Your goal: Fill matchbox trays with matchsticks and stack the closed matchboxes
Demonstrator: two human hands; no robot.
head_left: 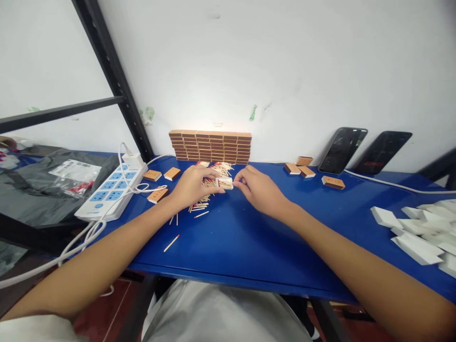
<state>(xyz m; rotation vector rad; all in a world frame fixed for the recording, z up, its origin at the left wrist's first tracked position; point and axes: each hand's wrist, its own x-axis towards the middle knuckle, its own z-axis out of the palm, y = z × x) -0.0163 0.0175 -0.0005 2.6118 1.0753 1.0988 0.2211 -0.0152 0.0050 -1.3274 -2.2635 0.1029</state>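
White tray (225, 183) pinched between left hand (194, 186) and right hand (260, 190).

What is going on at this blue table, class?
A person holds a small matchbox tray of matches between the left hand and right hand, beside a pile of loose matches on the blue table. Closed matchboxes are stacked against the wall; white boxes lie to the right.

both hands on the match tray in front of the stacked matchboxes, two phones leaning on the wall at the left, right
Not quite: the head view shows the two phones leaning on the wall at the right. The left hand and right hand are on the match tray in front of the stacked matchboxes.
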